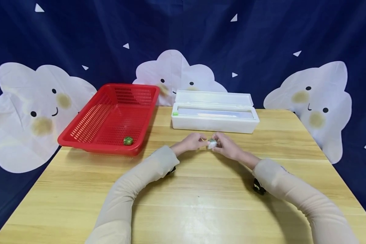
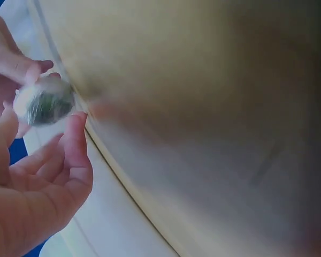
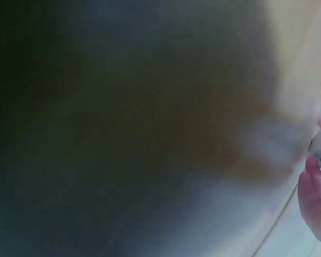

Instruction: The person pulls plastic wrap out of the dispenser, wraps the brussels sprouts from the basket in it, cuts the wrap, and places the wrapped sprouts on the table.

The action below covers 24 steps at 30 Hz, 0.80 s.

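Both hands meet over the table at one small round green item (image 1: 212,144) covered in clear and whitish plastic film. My right hand (image 1: 228,147) grips it from the right with thumb and fingers. From the other side my left hand (image 1: 192,141) holds it between thumb and fingertips, as the left wrist view shows the wrapped item (image 2: 47,101) at the tips. What exactly the item is under the film I cannot tell. In the right wrist view only part of the right hand (image 3: 314,201) shows at the right edge.
Behind the hands stands a long white box (image 1: 213,124) with its lid raised and a green piece at its left end. To the left sits a red plastic basket (image 1: 109,147), with a similar green item (image 1: 128,141) in its near corner. A dark blue curtain (image 1: 183,30) hangs behind.
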{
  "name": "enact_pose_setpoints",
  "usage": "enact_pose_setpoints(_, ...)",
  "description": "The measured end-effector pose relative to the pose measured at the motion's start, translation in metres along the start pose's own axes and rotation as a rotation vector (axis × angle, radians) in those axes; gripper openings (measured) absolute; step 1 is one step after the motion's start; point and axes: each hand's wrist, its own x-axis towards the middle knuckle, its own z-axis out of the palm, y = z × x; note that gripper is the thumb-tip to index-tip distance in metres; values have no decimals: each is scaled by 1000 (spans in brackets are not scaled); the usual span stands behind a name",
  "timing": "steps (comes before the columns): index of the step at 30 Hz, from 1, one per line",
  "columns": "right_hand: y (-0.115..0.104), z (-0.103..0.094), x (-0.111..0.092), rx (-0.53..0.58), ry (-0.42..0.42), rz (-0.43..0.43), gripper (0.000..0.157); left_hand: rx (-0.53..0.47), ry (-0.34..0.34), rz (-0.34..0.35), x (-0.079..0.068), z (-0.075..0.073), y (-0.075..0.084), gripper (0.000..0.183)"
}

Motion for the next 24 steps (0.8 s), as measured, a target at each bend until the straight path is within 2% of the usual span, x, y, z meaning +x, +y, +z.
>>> enact_pose_setpoints(3, -4, 0, -4, -41, -18, -56, 34, 50, 10, 48, 0, 2, 1, 27)
enact_pose_setpoints(6, -5, -3, -6, 27, -51, -59, 37, 55, 7, 69, 0, 4, 4, 24)
enact_pose_setpoints(10, -1, -8, -7, 80, -86, -43, 54, 36, 6, 67, -2, 8, 9, 30)
enact_pose_setpoints(12, 0, -9, -7, 55, -116, -23, 61, 33, 7, 68, -3, 9, 11, 33)
enact_pose_setpoints(18, 1, -8, -10, -57, -166, -9, 49, 5, 8, 55, -3, 11, 14, 35)
enact_pose_setpoints(24, 0, -5, -14, -105, -190, 4, 55, 18, 0, 35, -3, 13, 14, 28)
